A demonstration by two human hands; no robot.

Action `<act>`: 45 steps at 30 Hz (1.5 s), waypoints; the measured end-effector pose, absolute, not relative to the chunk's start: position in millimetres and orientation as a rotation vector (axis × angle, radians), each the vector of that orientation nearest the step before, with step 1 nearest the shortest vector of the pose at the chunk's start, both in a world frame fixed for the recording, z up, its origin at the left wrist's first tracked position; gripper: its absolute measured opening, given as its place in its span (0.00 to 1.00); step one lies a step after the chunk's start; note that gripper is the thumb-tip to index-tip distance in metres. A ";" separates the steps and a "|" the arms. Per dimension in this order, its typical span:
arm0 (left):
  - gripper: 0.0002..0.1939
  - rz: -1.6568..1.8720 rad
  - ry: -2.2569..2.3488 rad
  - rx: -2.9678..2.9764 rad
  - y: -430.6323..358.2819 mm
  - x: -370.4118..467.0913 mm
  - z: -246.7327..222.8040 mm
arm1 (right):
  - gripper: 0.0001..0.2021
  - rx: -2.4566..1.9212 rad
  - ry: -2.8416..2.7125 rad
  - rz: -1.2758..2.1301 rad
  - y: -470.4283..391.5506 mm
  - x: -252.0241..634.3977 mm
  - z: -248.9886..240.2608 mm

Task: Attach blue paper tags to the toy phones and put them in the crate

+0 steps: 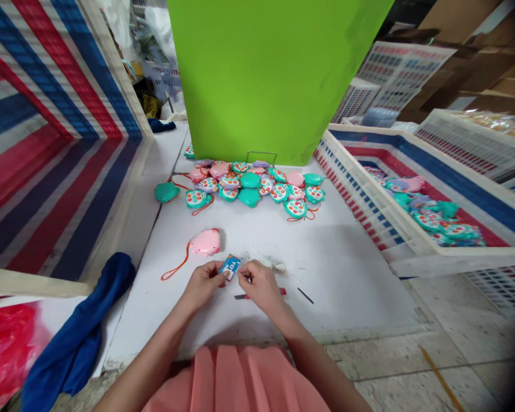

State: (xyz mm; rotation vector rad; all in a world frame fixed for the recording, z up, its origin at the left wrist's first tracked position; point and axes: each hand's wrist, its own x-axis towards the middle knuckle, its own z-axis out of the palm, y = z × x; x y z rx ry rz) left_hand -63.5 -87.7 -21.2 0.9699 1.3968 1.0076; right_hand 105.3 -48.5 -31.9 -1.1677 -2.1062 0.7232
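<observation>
The small blue card (230, 266) is partly covered by the fingertips of the left hand (203, 281) and the right hand (257, 282), and its print is too small to read. What the right fingers pinch against it cannot be made out. A red-and-dark tool (262, 294) on the bench (347, 269) lies mostly under the right hand; only its ends show. The green panel (266, 74) hides the back of the toy pile (253, 186) and is cut off at the top edge. The faces of the toys in the right crate (412, 240) are blurred. The blue cloth (75, 337) and the red bag (4, 349) run off the lower left.
</observation>
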 end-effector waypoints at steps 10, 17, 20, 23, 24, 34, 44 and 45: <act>0.16 1.003 1.397 0.997 -88.1 -63.2 -21.9 | 0.06 -1.254 -2.168 0.602 -53.4 100.8 -26.1; 0.16 0.997 1.393 1.024 -89.9 -60.9 -20.4 | 0.06 -1.275 -2.195 0.566 -56.6 97.8 -21.3; 0.15 0.996 1.399 1.037 -90.2 -61.1 -19.1 | 0.06 -1.269 -2.183 0.592 -56.3 97.2 -22.0; 0.15 1.016 1.396 1.043 -90.6 -62.8 -18.6 | 0.05 -1.213 -2.035 0.820 -54.0 98.0 -27.7; 0.15 1.030 1.392 1.046 -91.0 -63.2 -18.8 | 0.05 -1.202 -1.941 0.974 -53.0 98.3 -30.1; 0.09 1.013 1.511 1.495 -99.1 -65.1 -20.7 | 0.15 -1.047 -1.033 2.053 -51.5 100.5 -32.2; 0.10 1.000 1.411 1.643 -98.7 -80.4 -9.4 | 0.14 -1.022 -1.063 2.115 -56.9 95.7 -30.7; 0.09 1.014 1.405 1.698 -98.9 -79.6 -8.4 | 0.14 -1.006 -1.067 2.121 -58.0 94.3 -30.3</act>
